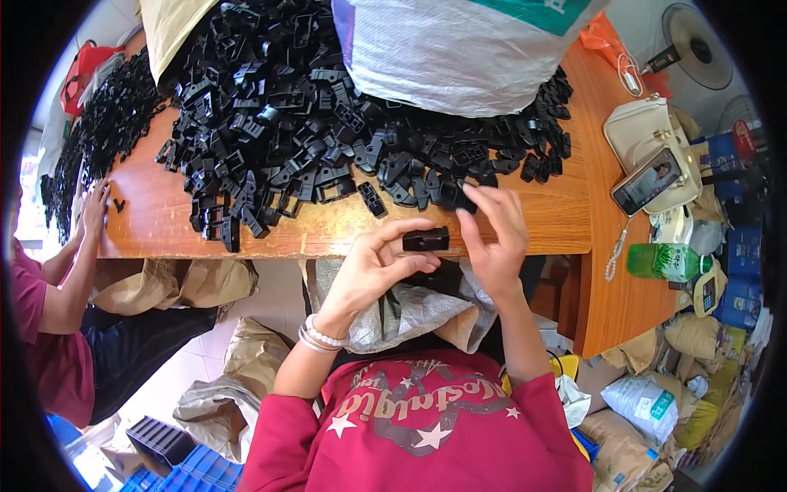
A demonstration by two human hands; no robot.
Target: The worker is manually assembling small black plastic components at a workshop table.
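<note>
Two hands raised | left hand (373, 266) grip pinching black clip (425, 239) | right hand (494, 234) fingers curled, seemingly empty

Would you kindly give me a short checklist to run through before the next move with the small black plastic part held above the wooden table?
1. Small black rectangular plastic part pinched by left hand: ok.
2. Right hand close to the part: ok, its fingertips lie at the part's right end; actual contact cannot tell.
3. Heap of loose black plastic parts within reach on the wooden table: ok.
4. Open grey woven sack under the hands: ok.
5. Co-worker's hand away from the held part: ok, it rests at the far left table edge.
6. Part's orientation: cannot tell.
</note>
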